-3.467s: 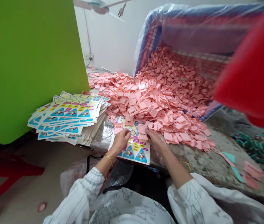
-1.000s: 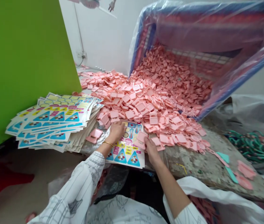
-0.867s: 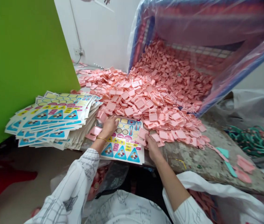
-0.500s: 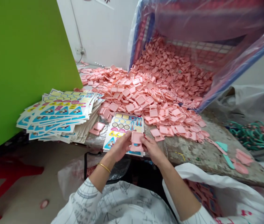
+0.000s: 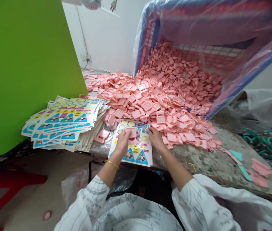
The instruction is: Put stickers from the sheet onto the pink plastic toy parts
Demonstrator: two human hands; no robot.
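My left hand is closed around a pink plastic toy piece with a flat, square top. It holds the piece just over a printed sticker sheet at the table's front edge. Yellow, blue and pink stickers cover this sheet, among them triangles and thermometer shapes. At the sheet's upper right edge is my right hand, its fingertips pinched together by the thermometer stickers. Whatever is between those fingertips is too small to make out. Left of the sheet lies a loose pink toy piece.
A large pile of pink toy pieces spills from a tipped, plastic-lined crate. Stacked sticker sheets stand left, beside a green panel. Teal parts lie far right. A red stool is on the floor.
Both hands held the pink piece before; now only my left hand does, further left. My right hand has let go and moved up to the sheet's right edge. The view has shifted slightly.
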